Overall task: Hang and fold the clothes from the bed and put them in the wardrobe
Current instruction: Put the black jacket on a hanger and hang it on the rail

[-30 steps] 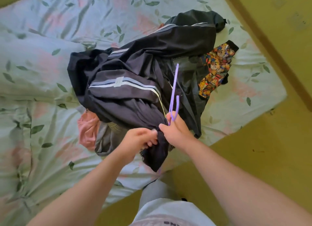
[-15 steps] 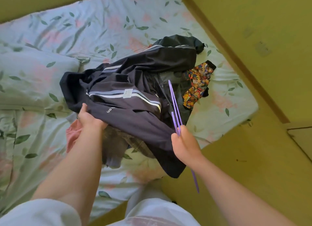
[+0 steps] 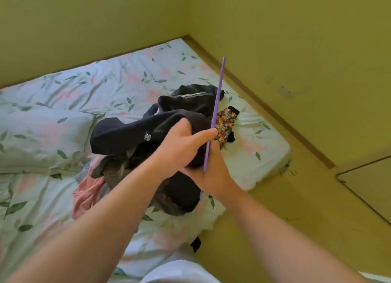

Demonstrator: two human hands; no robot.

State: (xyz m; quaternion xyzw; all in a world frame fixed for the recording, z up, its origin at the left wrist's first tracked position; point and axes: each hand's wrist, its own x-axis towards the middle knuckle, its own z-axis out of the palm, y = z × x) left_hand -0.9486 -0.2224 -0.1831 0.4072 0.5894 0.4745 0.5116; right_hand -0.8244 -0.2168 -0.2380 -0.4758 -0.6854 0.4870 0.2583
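A dark navy jacket with white stripes is lifted off the bed's clothes pile. My left hand grips its dark fabric from above. My right hand sits just under and right of the left one and holds a purple hanger, which points up and away, seen edge-on. Part of the jacket hangs below both hands. A pink garment and a grey-brown one lie under the jacket. A multicoloured patterned piece lies right of the pile.
The bed has a pale floral sheet and a matching pillow at the left. Green walls meet at the far corner. The floor runs along the bed's right side. My white-clad legs stand at the bed's near edge.
My left hand left the jacket's left edge and now grips the fabric next to my right hand. The jacket and hanger rose; the hanger now points up. The camera tilted up toward the walls.
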